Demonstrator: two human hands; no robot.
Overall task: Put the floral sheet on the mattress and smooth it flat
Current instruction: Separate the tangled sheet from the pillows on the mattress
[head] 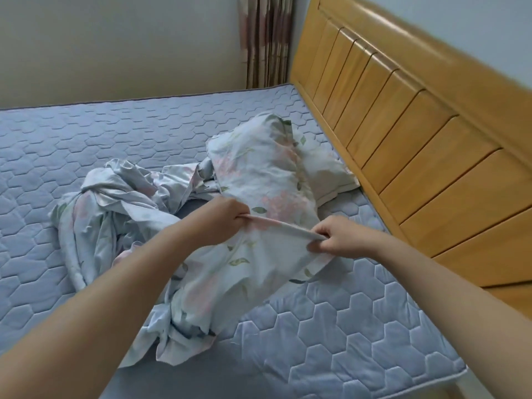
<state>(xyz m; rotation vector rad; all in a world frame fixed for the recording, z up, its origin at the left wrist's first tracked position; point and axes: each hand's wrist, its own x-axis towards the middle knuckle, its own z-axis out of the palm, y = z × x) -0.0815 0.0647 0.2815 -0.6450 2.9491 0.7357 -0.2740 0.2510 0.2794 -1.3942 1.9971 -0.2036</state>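
- The left hand (223, 220) and the right hand (341, 237) are each gripping the hem of the floral sheet (244, 266), fingers curled tight round the edge and holding a short stretch taut between them.
- The sheet is lying bunched and twisted in the middle of the mattress (86, 133), not yet spread.
- The roped-up fabric on the left is likely tangling. A hard pull could be tightening that twist or spreading the sheet skewed.
- What looks like a floral pillow (328, 171) is resting against the wooden headboard (403, 116) and touching the heap, so it may be getting dragged or trapped underneath.
- A wall (115, 38) and a curtain (264, 38) are standing along the far side, probably making that edge awkward to reach.
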